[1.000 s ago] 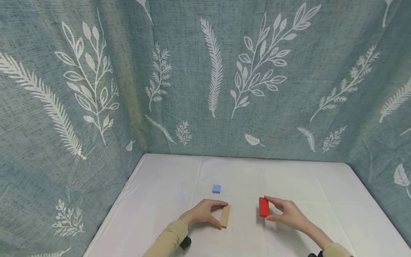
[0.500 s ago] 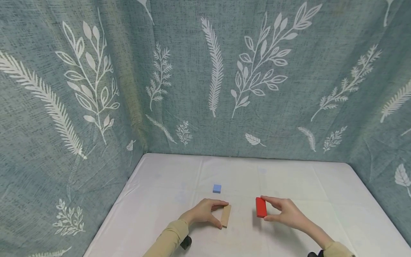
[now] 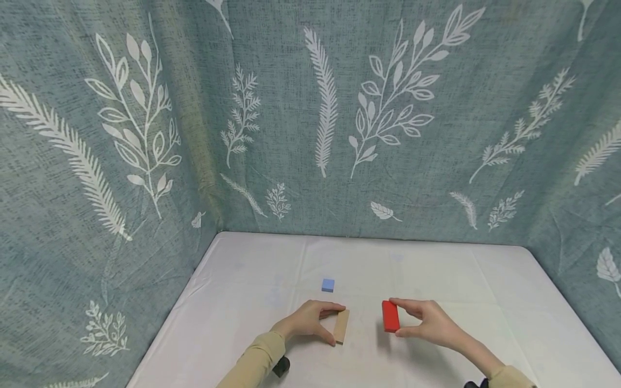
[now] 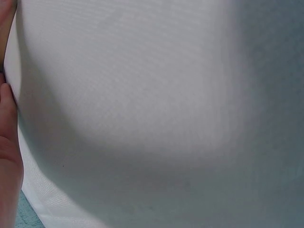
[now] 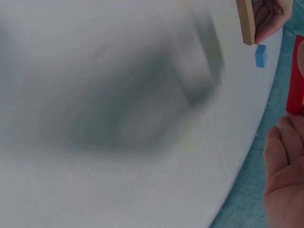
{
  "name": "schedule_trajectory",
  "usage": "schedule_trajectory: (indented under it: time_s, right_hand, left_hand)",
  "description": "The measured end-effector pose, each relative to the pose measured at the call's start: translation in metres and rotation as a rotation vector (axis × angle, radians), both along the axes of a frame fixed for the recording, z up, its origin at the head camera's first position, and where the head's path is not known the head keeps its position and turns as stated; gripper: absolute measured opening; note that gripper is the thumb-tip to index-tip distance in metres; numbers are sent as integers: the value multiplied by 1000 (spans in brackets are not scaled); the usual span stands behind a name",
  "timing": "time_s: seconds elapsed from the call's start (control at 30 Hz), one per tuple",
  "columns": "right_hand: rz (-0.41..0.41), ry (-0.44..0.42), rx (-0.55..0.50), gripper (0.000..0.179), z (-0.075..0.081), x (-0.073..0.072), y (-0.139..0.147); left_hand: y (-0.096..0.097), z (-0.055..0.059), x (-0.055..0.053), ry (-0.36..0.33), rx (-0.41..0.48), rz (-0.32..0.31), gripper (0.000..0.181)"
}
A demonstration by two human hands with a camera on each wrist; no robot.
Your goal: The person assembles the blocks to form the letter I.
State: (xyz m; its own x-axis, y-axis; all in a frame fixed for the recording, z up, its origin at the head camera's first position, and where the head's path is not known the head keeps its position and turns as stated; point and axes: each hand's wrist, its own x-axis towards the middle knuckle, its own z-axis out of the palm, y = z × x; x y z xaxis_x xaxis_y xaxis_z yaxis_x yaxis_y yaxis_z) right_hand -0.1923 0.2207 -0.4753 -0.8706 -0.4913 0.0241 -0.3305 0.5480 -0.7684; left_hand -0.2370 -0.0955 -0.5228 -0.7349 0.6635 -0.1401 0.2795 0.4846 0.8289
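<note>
In the head view my left hand point(image 3: 308, 319) pinches a plain wooden block point(image 3: 342, 326) by its two ends, low over the white tabletop. To its right, my right hand point(image 3: 429, 321) holds a red rectangular block point(image 3: 390, 317) between thumb and fingertips; a shadow below shows it raised off the table. A small blue block point(image 3: 328, 285) lies farther back, untouched. The right wrist view shows the red block point(image 5: 295, 80) at its right edge. In the left wrist view only part of the left hand point(image 4: 8, 156) appears.
A white cloth covers the table point(image 3: 436, 269). Behind it and along both sides hangs a blue-green curtain point(image 3: 291, 134) with white leaf prints. A dark wrist device point(image 3: 281, 367) sits by the left sleeve.
My right hand has shifted a little to the left with the red block, narrowing the gap to the wooden one. The left hand and the blue block stay put.
</note>
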Motion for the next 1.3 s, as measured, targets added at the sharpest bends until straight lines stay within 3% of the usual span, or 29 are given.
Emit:
schedule_trajectory:
  time_s: [0.67,1.3]
  right_hand:
    - [23,-67,-30,71,-15,3,-5]
    - [21,-56,-3,69,-37,7,-7]
  left_hand:
    - [0,1,1,-12,9,9,71]
    - [0,-2,0,1,2,8,72]
